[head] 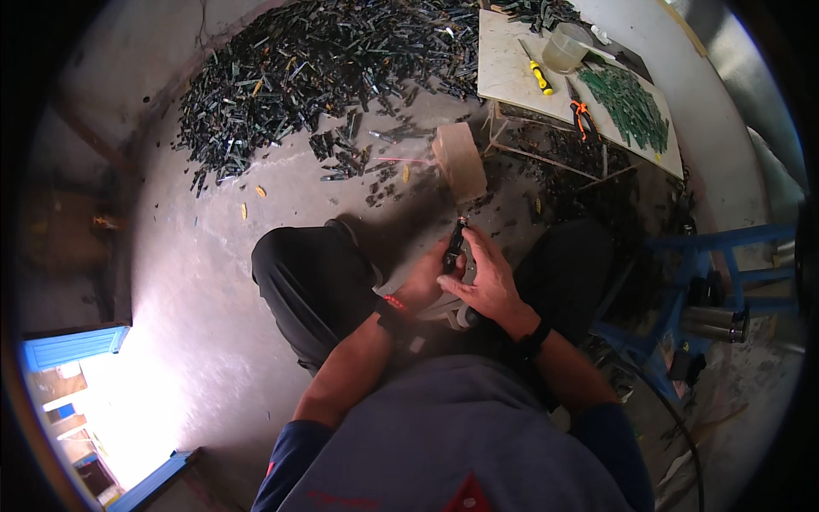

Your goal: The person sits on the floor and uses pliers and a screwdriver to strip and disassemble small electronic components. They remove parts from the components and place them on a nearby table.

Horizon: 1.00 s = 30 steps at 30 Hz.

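Note:
Between my knees, my left hand (pixel 422 275) and my right hand (pixel 489 272) are together on a small dark elongated part (pixel 455 243). My left fingers wrap around it from the left, largely hidden behind it. The thumb and forefinger of my right hand touch it from the right, one near its top end and one lower down. A reddish tip shows at its top end; its exact kind cannot be told. Just beyond the hands a tan brick-like block (pixel 461 163) rests on the concrete floor, with dark scraps around it.
A large heap of dark strips (pixel 333 57) covers the floor ahead. A low board table (pixel 512 57) at the upper right holds a yellow screwdriver (pixel 540 78), orange-handled pliers (pixel 581 115), a plastic cup (pixel 563 50) and green strips (pixel 627 105). A blue stool (pixel 697 256) stands at right near a steel flask (pixel 713 323).

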### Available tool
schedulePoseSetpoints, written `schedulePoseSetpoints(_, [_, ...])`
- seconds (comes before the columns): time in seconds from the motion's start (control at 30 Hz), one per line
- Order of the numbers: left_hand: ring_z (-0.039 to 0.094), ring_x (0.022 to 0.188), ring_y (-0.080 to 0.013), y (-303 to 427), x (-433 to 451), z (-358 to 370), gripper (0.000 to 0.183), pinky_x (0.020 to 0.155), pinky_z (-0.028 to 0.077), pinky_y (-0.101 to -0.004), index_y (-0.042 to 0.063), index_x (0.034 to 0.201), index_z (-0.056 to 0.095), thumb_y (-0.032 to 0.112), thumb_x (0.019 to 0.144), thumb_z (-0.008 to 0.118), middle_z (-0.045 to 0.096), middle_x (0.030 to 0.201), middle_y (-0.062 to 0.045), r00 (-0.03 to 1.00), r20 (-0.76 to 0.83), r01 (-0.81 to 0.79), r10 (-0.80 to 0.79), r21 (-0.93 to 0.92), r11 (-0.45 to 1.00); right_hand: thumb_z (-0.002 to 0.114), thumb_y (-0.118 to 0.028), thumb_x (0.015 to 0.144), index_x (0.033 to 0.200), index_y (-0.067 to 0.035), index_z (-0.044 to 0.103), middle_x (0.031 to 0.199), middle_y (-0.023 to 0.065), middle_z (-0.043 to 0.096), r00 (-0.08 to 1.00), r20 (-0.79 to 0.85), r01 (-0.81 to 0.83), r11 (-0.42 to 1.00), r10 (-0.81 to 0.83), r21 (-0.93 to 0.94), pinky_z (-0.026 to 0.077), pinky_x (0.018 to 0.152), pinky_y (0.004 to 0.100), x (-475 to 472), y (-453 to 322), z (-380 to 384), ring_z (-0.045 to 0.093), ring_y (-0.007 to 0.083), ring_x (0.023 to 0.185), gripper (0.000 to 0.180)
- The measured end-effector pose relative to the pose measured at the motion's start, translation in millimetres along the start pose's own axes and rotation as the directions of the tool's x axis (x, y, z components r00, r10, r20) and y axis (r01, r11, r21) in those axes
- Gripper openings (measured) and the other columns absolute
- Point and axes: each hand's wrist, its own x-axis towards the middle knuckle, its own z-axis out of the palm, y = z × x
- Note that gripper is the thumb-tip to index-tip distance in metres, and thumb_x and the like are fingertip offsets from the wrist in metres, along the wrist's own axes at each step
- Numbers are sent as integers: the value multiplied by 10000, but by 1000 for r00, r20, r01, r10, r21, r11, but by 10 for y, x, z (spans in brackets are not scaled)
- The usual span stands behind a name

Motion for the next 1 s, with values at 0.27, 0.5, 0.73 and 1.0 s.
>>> schedulePoseSetpoints(0.27, [545, 805, -124, -240, 170, -147, 326, 735, 472, -268, 97, 1084, 526, 354, 988, 349, 566, 939, -23, 972, 149, 225, -179, -399, 889, 806, -235, 623, 1354, 59, 275, 922, 118, 509, 962, 212, -209, 964, 172, 165, 485, 690, 369, -68, -25, 76, 519, 233, 768, 950])
schedulePoseSetpoints(0.5, [546, 862, -169, -175, 113, -50, 476, 777, 461, -308, 50, 1095, 519, 463, 977, 314, 581, 1025, -76, 989, 92, 143, -117, -379, 914, 570, -91, 718, 1244, 145, 350, 900, 249, 573, 982, 175, -76, 996, 68, 41, 450, 741, 447, -25, -25, 111, 551, 400, 831, 617])
schedulePoseSetpoints(0.73, [541, 613, -180, -189, 108, -142, 812, 537, 398, -277, 22, 854, 575, 720, 868, 160, 578, 718, -76, 929, 251, 284, -270, -17, 959, 389, -40, 798, 1271, -12, 454, 845, 140, 570, 860, 311, -510, 692, 404, 510, 449, 701, 319, -5, 132, 28, 555, 214, 738, 479])
schedulePoseSetpoints(1.0, [501, 501, -173, -39, 34, -85, 821, 492, 369, -276, 49, 691, 541, 770, 828, 173, 531, 608, -63, 970, 12, 243, -244, 21, 970, 403, -169, 835, 1165, 35, 534, 756, 31, 581, 691, 656, -719, 193, 303, 668, 358, 494, 206, 69, 470, -239, 469, 70, 570, 410])
